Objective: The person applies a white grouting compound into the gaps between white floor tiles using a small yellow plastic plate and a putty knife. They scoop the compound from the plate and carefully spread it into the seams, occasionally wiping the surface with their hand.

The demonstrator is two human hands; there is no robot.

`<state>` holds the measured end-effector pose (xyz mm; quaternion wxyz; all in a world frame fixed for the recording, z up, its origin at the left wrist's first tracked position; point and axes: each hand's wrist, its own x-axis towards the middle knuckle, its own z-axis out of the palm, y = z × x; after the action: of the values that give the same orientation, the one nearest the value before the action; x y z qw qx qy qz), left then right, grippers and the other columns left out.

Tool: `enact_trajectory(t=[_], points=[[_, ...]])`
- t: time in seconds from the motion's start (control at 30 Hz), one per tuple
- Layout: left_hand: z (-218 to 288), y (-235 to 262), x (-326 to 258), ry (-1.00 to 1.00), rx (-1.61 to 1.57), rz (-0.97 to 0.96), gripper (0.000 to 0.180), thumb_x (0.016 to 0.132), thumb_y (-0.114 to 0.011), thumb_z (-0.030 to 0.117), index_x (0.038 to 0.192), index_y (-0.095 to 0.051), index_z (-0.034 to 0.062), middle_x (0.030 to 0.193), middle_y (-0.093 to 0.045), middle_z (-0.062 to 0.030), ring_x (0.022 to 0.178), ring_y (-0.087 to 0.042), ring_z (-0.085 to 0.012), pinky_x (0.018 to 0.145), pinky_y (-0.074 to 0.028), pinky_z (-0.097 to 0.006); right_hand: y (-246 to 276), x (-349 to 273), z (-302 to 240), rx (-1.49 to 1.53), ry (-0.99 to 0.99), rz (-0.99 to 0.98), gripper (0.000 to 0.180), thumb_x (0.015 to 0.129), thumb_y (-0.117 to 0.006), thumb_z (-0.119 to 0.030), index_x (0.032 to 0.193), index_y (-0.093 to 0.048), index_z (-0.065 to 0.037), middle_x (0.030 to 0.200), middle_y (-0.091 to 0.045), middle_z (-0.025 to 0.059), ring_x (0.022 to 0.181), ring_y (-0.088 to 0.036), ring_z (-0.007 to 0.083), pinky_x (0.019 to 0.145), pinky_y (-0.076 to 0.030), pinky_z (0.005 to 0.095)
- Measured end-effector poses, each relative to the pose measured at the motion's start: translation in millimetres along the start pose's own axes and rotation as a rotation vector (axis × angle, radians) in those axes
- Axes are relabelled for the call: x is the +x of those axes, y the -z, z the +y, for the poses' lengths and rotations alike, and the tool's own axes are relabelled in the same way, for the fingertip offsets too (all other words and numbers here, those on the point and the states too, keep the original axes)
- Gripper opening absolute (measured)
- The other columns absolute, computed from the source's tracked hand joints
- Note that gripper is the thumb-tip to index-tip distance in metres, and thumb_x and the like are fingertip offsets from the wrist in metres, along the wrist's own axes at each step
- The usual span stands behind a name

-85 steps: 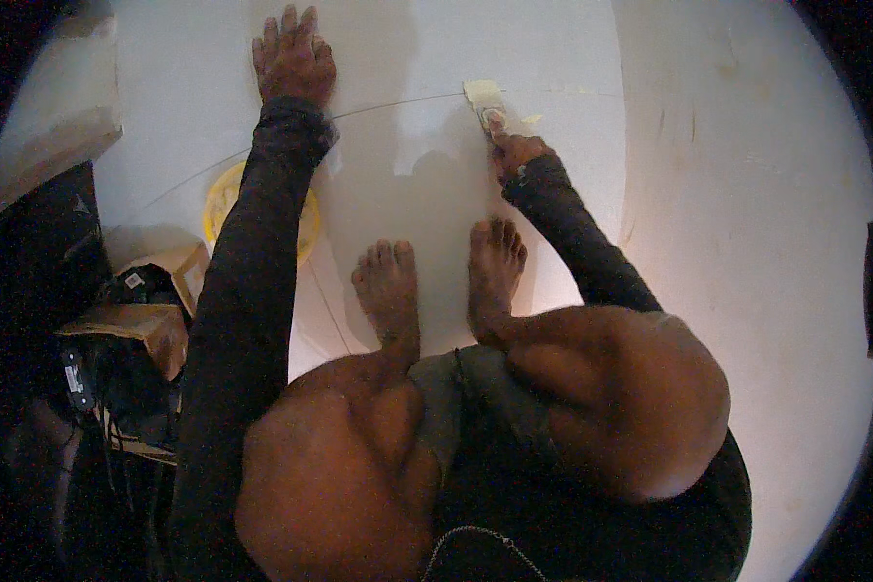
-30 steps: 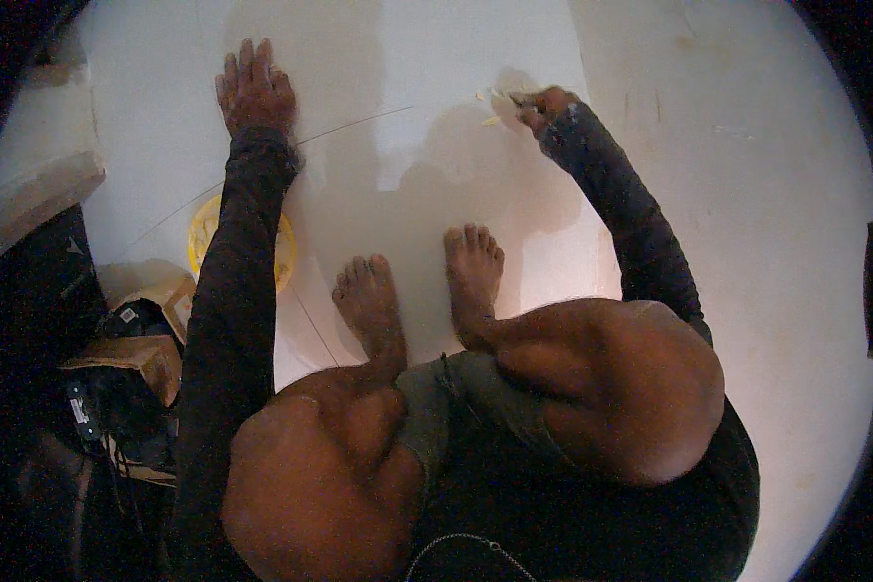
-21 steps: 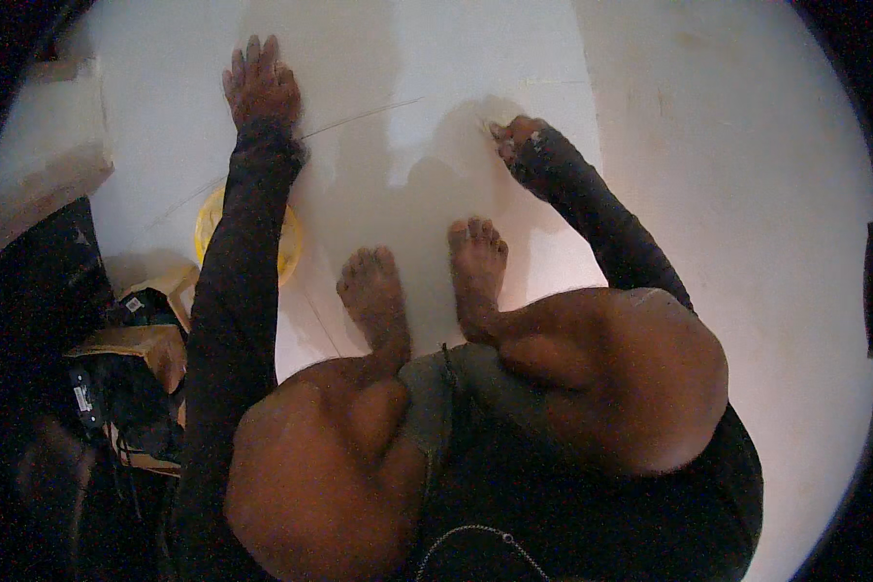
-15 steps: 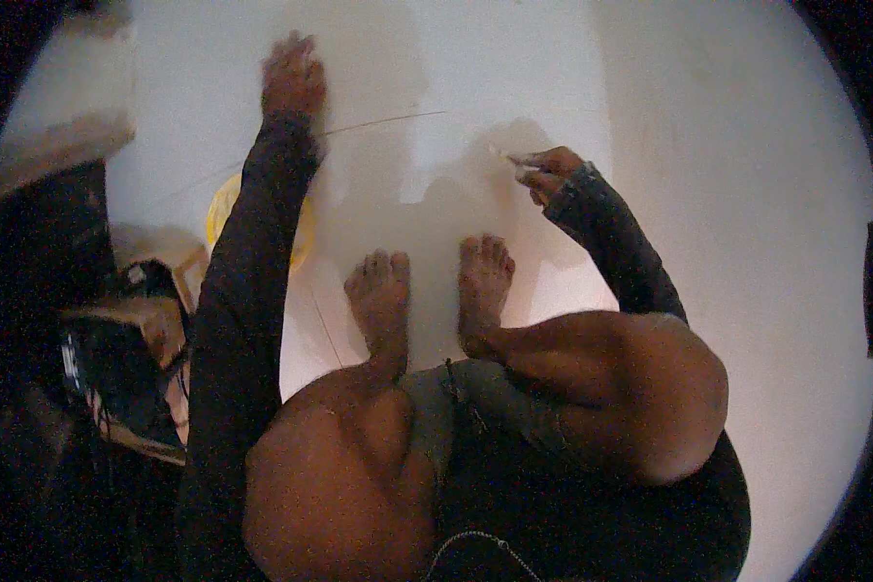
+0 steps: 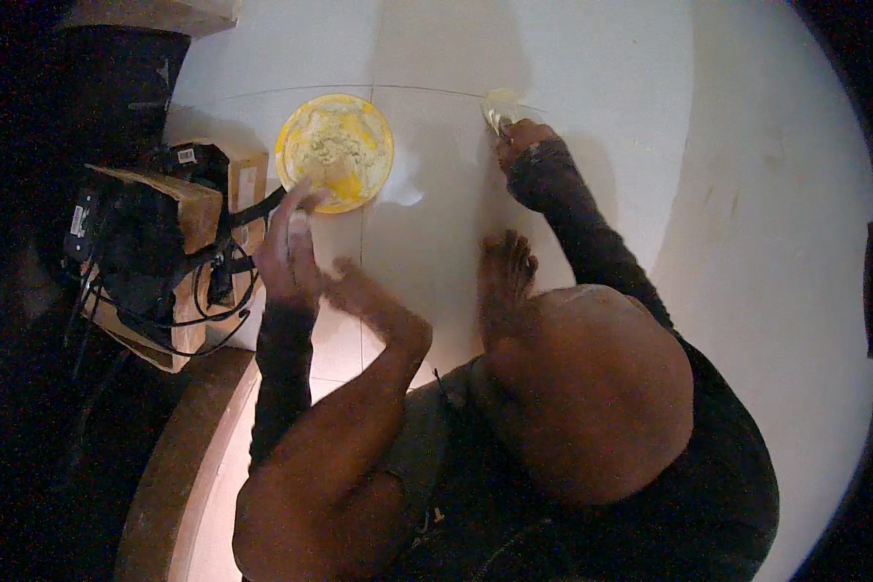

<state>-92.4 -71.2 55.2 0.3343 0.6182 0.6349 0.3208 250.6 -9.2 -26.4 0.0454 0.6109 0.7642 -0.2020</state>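
I am crouched barefoot on a white tiled floor [image 5: 572, 87]. My left hand [image 5: 286, 247] hovers just below a yellow bowl [image 5: 335, 150] of pale paste; its fingers look bent and blurred, and I cannot tell if they hold anything. My right hand [image 5: 519, 141] is stretched forward and closed on a small flat putty scraper [image 5: 498, 107], whose blade rests on the thin joint line between tiles. My right foot [image 5: 504, 281] is planted on the floor, my left foot [image 5: 373, 306] is lifted and blurred.
A cardboard box [image 5: 179, 247] with black cables and gear stands at the left, close to the bowl. A brown curved edge [image 5: 179, 456] runs along the lower left. Dark objects fill the far left.
My left hand has come off the floor at the tile joint and moved back down beside the yellow bowl. My right hand stays on the joint with the scraper. My view has swung left.
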Motion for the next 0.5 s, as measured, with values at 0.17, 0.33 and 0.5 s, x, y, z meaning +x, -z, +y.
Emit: enact_trajectory(t=[0.17,0.33,0.5], points=[[-47.5,-5.3,-65.9,0.421,-0.175,0.074,0.041,0.104,-0.042,0.028,0.13,-0.056,0.0,0.103,-0.067,-0.0172,0.085,-0.066,-0.0216,0.078,-0.055,-0.035,46.3,26.1,-32.8,0.218,-0.042,0.079,0.023,0.092,-0.052,-0.016,0.101,-0.061,0.002,0.091,-0.064,0.0251,0.086,-0.064,0.0401,0.078,-0.052,0.0499],[-102.1,-31.5,-81.8,0.652,-0.543,0.277,0.048,0.1,-0.052,0.036,0.13,-0.046,-0.0008,0.111,-0.06,-0.0134,0.085,-0.064,-0.021,0.07,-0.055,-0.032,30.8,17.3,-26.3,-0.014,0.092,0.088,0.025,0.092,-0.05,-0.016,0.104,-0.059,0.005,0.088,-0.064,0.0264,0.083,-0.064,0.0412,0.075,-0.051,0.0505],[-125.0,-44.5,-46.1,0.645,-0.616,0.287,0.049,0.094,-0.064,0.033,0.125,-0.049,-0.0025,0.106,-0.063,-0.0108,0.082,-0.064,-0.0181,0.071,-0.055,-0.031,-15.1,42.9,-42.3,0.058,0.031,0.081,0.023,0.088,-0.051,-0.01,0.104,-0.058,0.006,0.086,-0.064,0.0261,0.082,-0.064,0.0404,0.074,-0.052,0.0499]])
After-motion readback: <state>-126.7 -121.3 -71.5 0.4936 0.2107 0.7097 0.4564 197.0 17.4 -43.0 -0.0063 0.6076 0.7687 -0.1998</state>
